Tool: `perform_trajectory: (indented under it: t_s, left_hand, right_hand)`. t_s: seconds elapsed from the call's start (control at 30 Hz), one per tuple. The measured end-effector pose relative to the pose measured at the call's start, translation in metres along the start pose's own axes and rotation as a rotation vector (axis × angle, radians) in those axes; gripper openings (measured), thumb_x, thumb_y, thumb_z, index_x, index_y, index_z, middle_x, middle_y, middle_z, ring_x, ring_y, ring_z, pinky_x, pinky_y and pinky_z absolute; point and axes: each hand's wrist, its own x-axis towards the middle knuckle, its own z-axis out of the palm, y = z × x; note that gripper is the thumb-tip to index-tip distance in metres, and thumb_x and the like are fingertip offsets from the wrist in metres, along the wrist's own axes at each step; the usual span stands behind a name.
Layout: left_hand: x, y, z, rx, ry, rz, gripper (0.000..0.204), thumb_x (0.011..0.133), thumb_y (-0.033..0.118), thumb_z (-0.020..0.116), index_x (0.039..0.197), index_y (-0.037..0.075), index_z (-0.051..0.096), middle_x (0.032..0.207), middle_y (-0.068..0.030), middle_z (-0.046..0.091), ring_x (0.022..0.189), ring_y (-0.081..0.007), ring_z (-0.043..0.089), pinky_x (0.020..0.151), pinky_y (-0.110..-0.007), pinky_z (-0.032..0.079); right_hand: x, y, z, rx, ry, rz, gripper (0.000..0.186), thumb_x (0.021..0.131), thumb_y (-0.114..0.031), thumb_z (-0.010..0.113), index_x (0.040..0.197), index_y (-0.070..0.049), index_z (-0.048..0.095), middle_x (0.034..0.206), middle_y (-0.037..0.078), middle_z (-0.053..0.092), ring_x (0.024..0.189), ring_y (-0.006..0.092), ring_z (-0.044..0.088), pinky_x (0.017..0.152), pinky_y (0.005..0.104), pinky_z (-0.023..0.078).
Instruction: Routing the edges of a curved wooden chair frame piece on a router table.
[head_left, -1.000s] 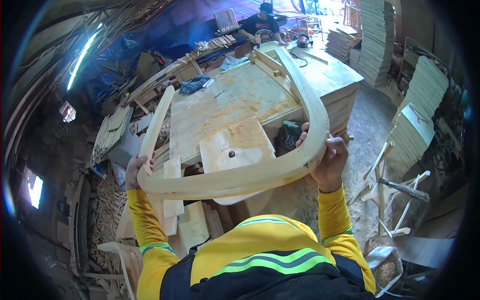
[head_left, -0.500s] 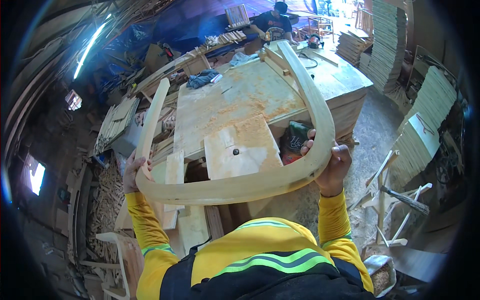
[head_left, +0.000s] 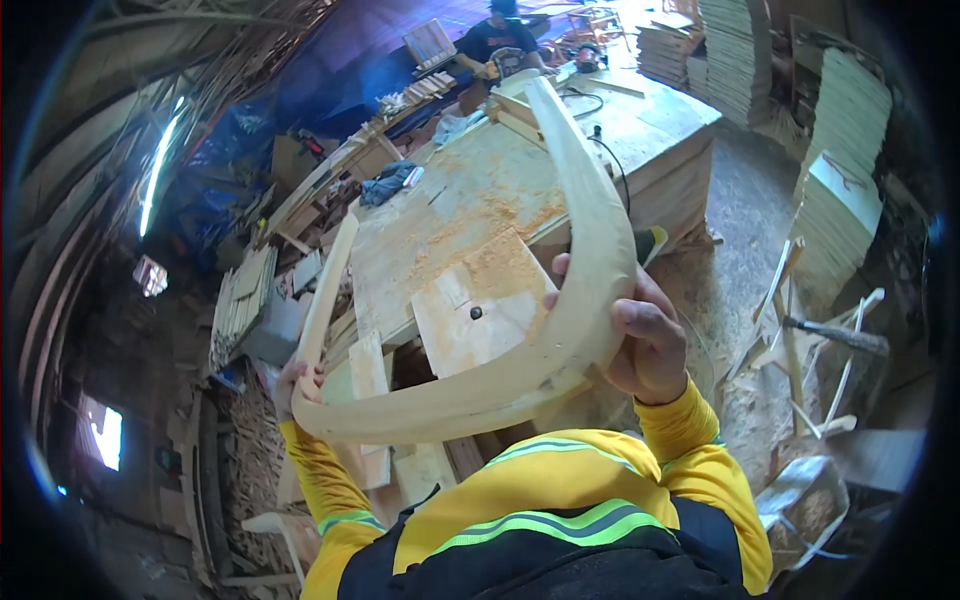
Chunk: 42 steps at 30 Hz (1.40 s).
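Note:
A pale, U-shaped bent wooden piece [head_left: 450, 400] spans the space before my chest, its two arms pointing away from me. My left hand [head_left: 297, 385] grips its left bend, fingers curled round the wood. My right hand [head_left: 648, 345] is closed on the larger right bend, with fingertips showing on the inner edge. Beneath and beyond it is a plywood workbench [head_left: 390, 260] strewn with sawdust, carrying a loose board with a dark round hole [head_left: 450, 320].
A co-worker [head_left: 496, 45] is at the bench's far end beside a power tool [head_left: 587, 57] and cords. Plywood stacks [head_left: 838, 200] line the right, near a light wooden stand [head_left: 800, 350]. Wood piles [head_left: 240, 300] crowd the left. A dark cloth [head_left: 385, 185] lies on the bench.
The wooden piece has tilted, its right bend now closer to me with my right elbow more bent. My left hand sits lower in the picture, and the view has shifted.

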Motion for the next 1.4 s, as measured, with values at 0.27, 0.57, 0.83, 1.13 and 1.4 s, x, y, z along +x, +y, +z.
perform_trajectory:
  t_s: [0.27, 0.57, 0.83, 1.13, 1.4]
  left_hand:
    - [0.008, -0.009, -0.002, -0.251, -0.053, -0.125, 0.064, 0.09, 0.02, 0.065, 0.14, -0.011, 0.039, 0.112, -0.0184, 0.057, 0.08, -0.0172, 0.058, 0.069, -0.025, 0.055]
    - [0.003, -0.002, -0.006, -0.306, -0.095, -0.179, 0.059, 0.093, 0.017, 0.063, 0.139, -0.012, 0.04, 0.111, -0.019, 0.056, 0.083, -0.0172, 0.057, 0.071, -0.026, 0.056]
    - [-0.004, 0.031, 0.018, -0.298, -0.036, -0.303, 0.058, 0.094, 0.024, 0.065, 0.136, -0.011, 0.044, 0.094, -0.0118, 0.061, 0.071, -0.0165, 0.062, 0.068, -0.026, 0.056]
    - [-0.011, 0.046, 0.006, -0.287, -0.044, -0.343, 0.054, 0.098, 0.027, 0.061, 0.134, -0.011, 0.047, 0.093, -0.0107, 0.062, 0.074, -0.0168, 0.064, 0.069, -0.027, 0.057]
    - [-0.013, 0.051, 0.005, -0.148, -0.046, -0.278, 0.05, 0.099, 0.027, 0.06, 0.135, -0.007, 0.049, 0.094, -0.0087, 0.061, 0.075, -0.0157, 0.062, 0.069, -0.025, 0.054]
  right_hand:
    - [0.003, -0.01, 0.004, -0.013, -0.046, -0.012, 0.071, 0.092, -0.014, 0.063, 0.15, 0.002, 0.025, 0.137, 0.02, 0.048, 0.126, 0.0351, 0.055, 0.107, 0.0492, 0.046]
    - [0.0, -0.013, 0.002, -0.069, 0.019, -0.03, 0.068, 0.089, -0.02, 0.062, 0.146, 0.006, 0.035, 0.137, 0.022, 0.053, 0.123, 0.0332, 0.059, 0.106, 0.0463, 0.049]
    - [0.006, -0.017, -0.004, -0.026, 0.003, -0.053, 0.055, 0.093, -0.022, 0.061, 0.137, 0.006, 0.044, 0.119, 0.02, 0.063, 0.116, 0.0288, 0.062, 0.105, 0.0437, 0.048]
    - [0.005, -0.012, -0.008, 0.036, 0.043, -0.057, 0.058, 0.092, -0.023, 0.06, 0.139, 0.008, 0.042, 0.126, 0.021, 0.059, 0.118, 0.0291, 0.06, 0.106, 0.0437, 0.047]
    - [0.002, -0.013, -0.014, 0.034, 0.03, -0.031, 0.062, 0.09, -0.02, 0.06, 0.141, 0.009, 0.039, 0.124, 0.02, 0.06, 0.121, 0.0305, 0.059, 0.106, 0.0452, 0.048]
